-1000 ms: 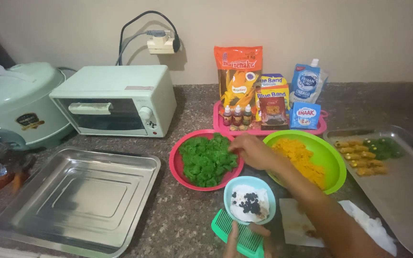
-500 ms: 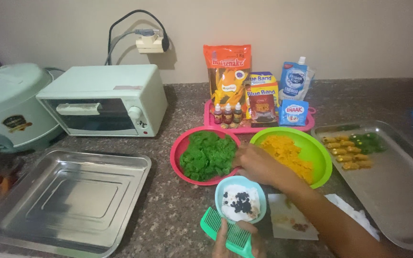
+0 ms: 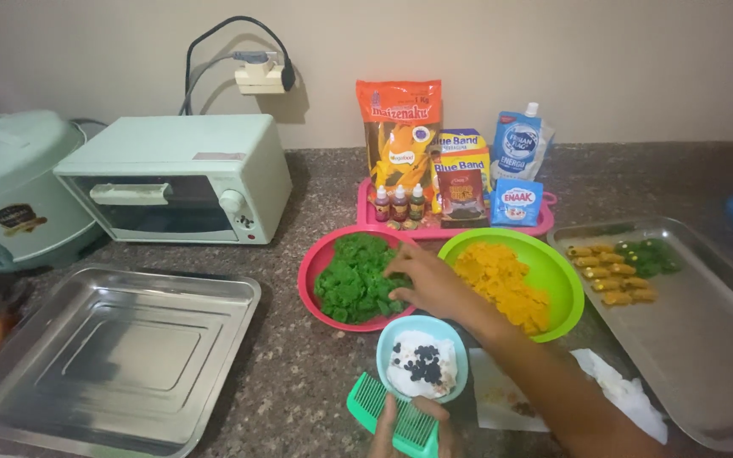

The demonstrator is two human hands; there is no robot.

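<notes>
Two hands are busy. Right hand (image 3: 422, 280) pinches green dough (image 3: 356, 280) in the pink bowl (image 3: 316, 267) mid-bench. Left hand (image 3: 413, 424) grips the green comb (image 3: 388, 420) at the front edge. A bumped arm could tip the blue bowl (image 3: 422, 356).

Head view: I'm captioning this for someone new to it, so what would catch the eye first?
The pink bowl of bright green dough pieces and the green bowl of orange pieces stand side by side at the centre, with the right hand reaching into the green pieces. Just below, the left hand holds a green comb beside a small blue bowl. A pale green toaster oven stands behind at the left.
</notes>
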